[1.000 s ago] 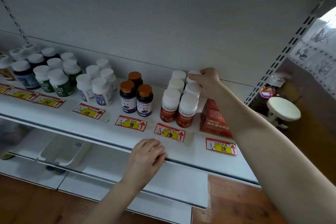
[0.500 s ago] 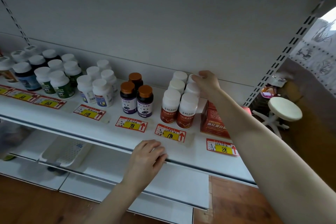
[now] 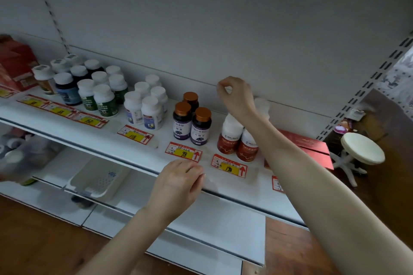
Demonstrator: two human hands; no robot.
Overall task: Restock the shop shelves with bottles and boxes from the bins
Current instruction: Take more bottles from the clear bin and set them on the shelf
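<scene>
Orange-labelled bottles (image 3: 230, 140) stand on the shelf (image 3: 252, 187) beneath the right hand (image 3: 237, 98), whose fingers (image 3: 223, 89) are curled in with nothing in them. In front of those bottles and to their left, the left hand (image 3: 178, 183) rests on the shelf's front edge, its fingers loosely bent and holding nothing. Brown-capped bottles (image 3: 192, 125) stand just left of the orange-labelled ones, and a red box (image 3: 312, 147) lies to their right.

Yellow price tags (image 3: 183, 152) on shelf (image 3: 257, 185): 118, 98

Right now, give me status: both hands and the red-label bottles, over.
Left hand resting on shelf edge. Right hand above red-label bottles, fingers curled, nothing visibly held. Bottles upright, red box beside them.
</scene>
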